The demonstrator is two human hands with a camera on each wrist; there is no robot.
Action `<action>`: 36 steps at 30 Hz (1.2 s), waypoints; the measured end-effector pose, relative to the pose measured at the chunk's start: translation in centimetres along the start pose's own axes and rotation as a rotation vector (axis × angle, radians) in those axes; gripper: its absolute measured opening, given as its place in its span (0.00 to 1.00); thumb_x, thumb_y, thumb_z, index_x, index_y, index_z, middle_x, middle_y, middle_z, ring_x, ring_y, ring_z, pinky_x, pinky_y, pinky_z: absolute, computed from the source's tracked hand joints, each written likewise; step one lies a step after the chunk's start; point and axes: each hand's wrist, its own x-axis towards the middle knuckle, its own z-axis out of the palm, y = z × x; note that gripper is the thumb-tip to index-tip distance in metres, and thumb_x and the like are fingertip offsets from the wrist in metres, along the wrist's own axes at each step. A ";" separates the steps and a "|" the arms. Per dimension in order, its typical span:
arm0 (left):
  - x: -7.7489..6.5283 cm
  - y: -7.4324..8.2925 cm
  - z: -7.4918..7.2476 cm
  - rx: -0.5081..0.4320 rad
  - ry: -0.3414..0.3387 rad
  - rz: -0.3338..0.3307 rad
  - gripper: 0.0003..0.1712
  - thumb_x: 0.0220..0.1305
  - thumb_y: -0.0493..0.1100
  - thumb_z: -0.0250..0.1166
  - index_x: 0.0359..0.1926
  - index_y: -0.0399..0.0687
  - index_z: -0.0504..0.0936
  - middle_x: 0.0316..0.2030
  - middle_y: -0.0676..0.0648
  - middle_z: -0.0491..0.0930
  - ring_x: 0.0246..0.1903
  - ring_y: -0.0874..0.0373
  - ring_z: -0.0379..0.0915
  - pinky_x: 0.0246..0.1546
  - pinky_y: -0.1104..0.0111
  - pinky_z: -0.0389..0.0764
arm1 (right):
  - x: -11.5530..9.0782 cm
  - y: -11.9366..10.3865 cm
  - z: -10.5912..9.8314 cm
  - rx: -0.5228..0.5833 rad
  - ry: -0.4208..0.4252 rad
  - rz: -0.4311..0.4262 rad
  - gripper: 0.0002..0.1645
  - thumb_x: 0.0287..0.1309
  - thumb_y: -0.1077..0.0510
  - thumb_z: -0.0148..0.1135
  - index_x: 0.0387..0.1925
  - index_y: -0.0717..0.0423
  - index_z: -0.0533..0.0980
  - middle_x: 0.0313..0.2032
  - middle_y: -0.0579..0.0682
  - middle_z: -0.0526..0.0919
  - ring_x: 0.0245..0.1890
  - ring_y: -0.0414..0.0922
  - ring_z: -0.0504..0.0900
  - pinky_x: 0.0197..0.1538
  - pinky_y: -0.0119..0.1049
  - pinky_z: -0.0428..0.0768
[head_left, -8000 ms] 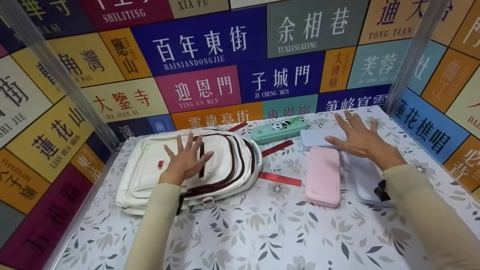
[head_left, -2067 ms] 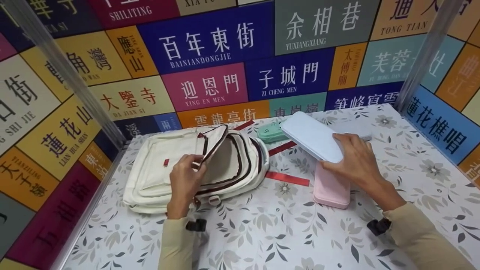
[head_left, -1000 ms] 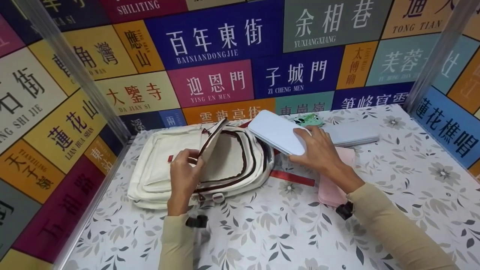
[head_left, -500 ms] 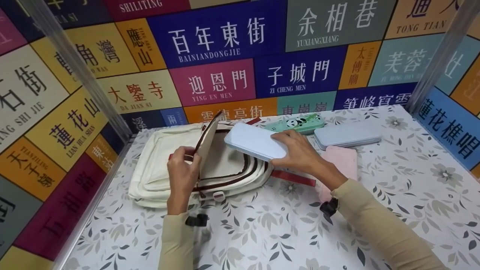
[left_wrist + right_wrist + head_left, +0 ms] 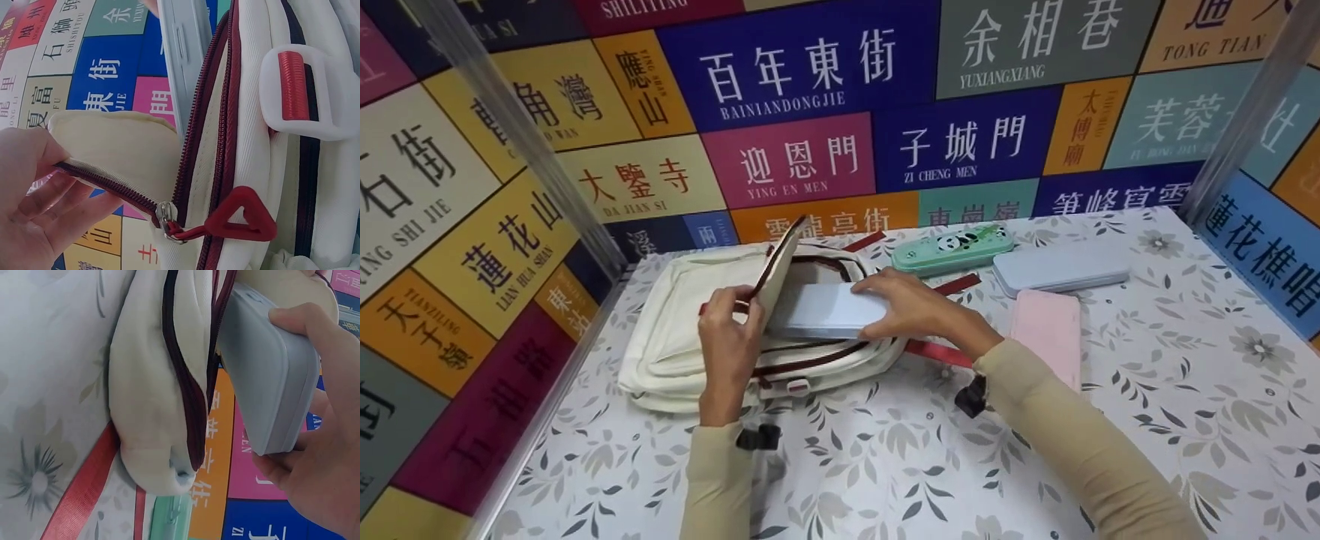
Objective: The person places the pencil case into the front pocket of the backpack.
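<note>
A cream backpack (image 5: 675, 300) with dark red zips lies on the table, its front pocket unzipped. My left hand (image 5: 729, 330) pinches the edge of the pocket flap (image 5: 112, 140) and holds it raised. In the left wrist view a red triangular zip pull (image 5: 242, 216) hangs at the end of the zip. My right hand (image 5: 911, 307) grips a pale blue pencil case (image 5: 825, 309) by its right end, thumb on one face and fingers beneath. The case's left end is inside the pocket opening, partly hidden behind the flap; its side shows in the right wrist view (image 5: 264, 371).
Right of the backpack lie a green panda pencil case (image 5: 952, 247), another pale blue case (image 5: 1061, 268) and a pink case (image 5: 1046, 330). Red straps (image 5: 937, 351) stretch from the backpack across the flowered tablecloth (image 5: 885, 465). A sign-printed wall (image 5: 802, 75) stands behind.
My right hand has picked up the pale blue pencil case and carried it left into the pocket opening. My left hand has taken hold of the flap and lifted it wider.
</note>
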 end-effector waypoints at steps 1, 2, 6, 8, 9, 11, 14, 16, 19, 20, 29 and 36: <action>0.0 0.1 0.0 -0.006 0.003 0.002 0.05 0.52 0.32 0.60 0.31 0.39 0.81 0.28 0.41 0.79 0.25 0.48 0.76 0.28 0.58 0.78 | 0.2 -0.2 0.0 -0.002 -0.016 -0.013 0.43 0.35 0.39 0.69 0.58 0.41 0.69 0.57 0.50 0.69 0.54 0.50 0.69 0.57 0.49 0.70; 0.1 0.1 0.0 -0.010 0.006 0.006 0.05 0.52 0.32 0.60 0.31 0.38 0.81 0.28 0.41 0.79 0.25 0.48 0.76 0.28 0.58 0.78 | 0.5 -0.3 0.0 -0.006 -0.033 -0.027 0.42 0.36 0.39 0.69 0.58 0.41 0.69 0.58 0.50 0.69 0.55 0.49 0.68 0.58 0.49 0.69; 0.2 0.3 0.1 -0.016 0.007 0.013 0.05 0.52 0.32 0.60 0.31 0.38 0.82 0.28 0.41 0.79 0.24 0.50 0.76 0.28 0.58 0.79 | 1.5 -0.5 0.1 0.006 -0.095 -0.064 0.42 0.37 0.40 0.69 0.59 0.41 0.69 0.59 0.50 0.67 0.58 0.48 0.67 0.62 0.47 0.66; 0.2 0.3 0.1 -0.019 0.006 0.011 0.05 0.52 0.32 0.60 0.31 0.38 0.82 0.28 0.41 0.79 0.24 0.51 0.76 0.28 0.57 0.79 | 1.9 -0.5 0.1 0.022 -0.125 -0.070 0.42 0.37 0.41 0.70 0.59 0.41 0.69 0.60 0.50 0.66 0.59 0.49 0.66 0.63 0.47 0.65; 0.2 0.3 0.1 -0.021 0.006 0.010 0.05 0.52 0.32 0.61 0.31 0.38 0.82 0.28 0.41 0.79 0.24 0.51 0.75 0.28 0.57 0.79 | 2.1 -0.5 0.1 0.022 -0.138 -0.070 0.43 0.37 0.42 0.70 0.60 0.41 0.68 0.60 0.51 0.65 0.60 0.49 0.65 0.64 0.48 0.64; 0.2 0.3 0.2 -0.029 0.009 0.008 0.05 0.52 0.31 0.61 0.31 0.38 0.82 0.28 0.41 0.79 0.25 0.50 0.75 0.28 0.55 0.78 | 2.5 -0.4 0.2 0.018 -0.159 -0.068 0.43 0.37 0.43 0.70 0.60 0.40 0.67 0.62 0.50 0.64 0.63 0.50 0.62 0.66 0.50 0.61; 0.2 0.4 0.3 -0.035 0.010 0.018 0.05 0.52 0.31 0.61 0.31 0.38 0.82 0.28 0.41 0.79 0.25 0.50 0.75 0.28 0.54 0.78 | 3.0 -0.3 0.4 -0.004 -0.188 -0.052 0.44 0.37 0.43 0.71 0.61 0.38 0.66 0.65 0.47 0.62 0.66 0.49 0.58 0.67 0.51 0.57; 0.2 0.4 0.4 -0.035 0.004 0.027 0.05 0.51 0.31 0.61 0.32 0.38 0.82 0.28 0.42 0.79 0.25 0.51 0.76 0.28 0.56 0.78 | 3.4 -0.2 0.6 -0.014 -0.207 -0.049 0.44 0.38 0.43 0.71 0.61 0.37 0.66 0.65 0.44 0.62 0.67 0.48 0.57 0.68 0.50 0.56; 0.1 0.5 0.5 -0.035 -0.003 0.029 0.05 0.52 0.31 0.61 0.32 0.38 0.82 0.28 0.42 0.79 0.25 0.51 0.76 0.28 0.58 0.78 | 3.7 -0.2 1.3 -0.019 -0.233 -0.060 0.45 0.40 0.41 0.70 0.62 0.37 0.64 0.65 0.42 0.63 0.67 0.48 0.57 0.68 0.48 0.58; 0.1 0.4 0.5 -0.036 -0.004 0.025 0.05 0.52 0.31 0.61 0.32 0.39 0.82 0.28 0.42 0.79 0.25 0.51 0.76 0.29 0.58 0.79 | 3.8 -0.2 1.5 -0.017 -0.240 -0.064 0.45 0.40 0.41 0.69 0.63 0.38 0.64 0.65 0.42 0.63 0.67 0.48 0.57 0.68 0.48 0.58; 0.0 0.3 0.3 -0.028 0.004 0.017 0.05 0.52 0.31 0.62 0.32 0.39 0.82 0.29 0.42 0.80 0.26 0.50 0.76 0.29 0.58 0.78 | 2.8 0.4 1.4 0.016 -0.194 -0.001 0.53 0.40 0.38 0.70 0.67 0.43 0.57 0.67 0.52 0.58 0.67 0.50 0.56 0.67 0.49 0.59; 0.0 0.2 0.2 -0.030 0.004 0.017 0.06 0.52 0.31 0.62 0.32 0.38 0.83 0.28 0.42 0.80 0.25 0.51 0.77 0.28 0.65 0.77 | 1.6 2.2 0.8 0.109 -0.146 0.049 0.54 0.41 0.39 0.69 0.68 0.46 0.55 0.67 0.53 0.60 0.67 0.51 0.57 0.66 0.52 0.61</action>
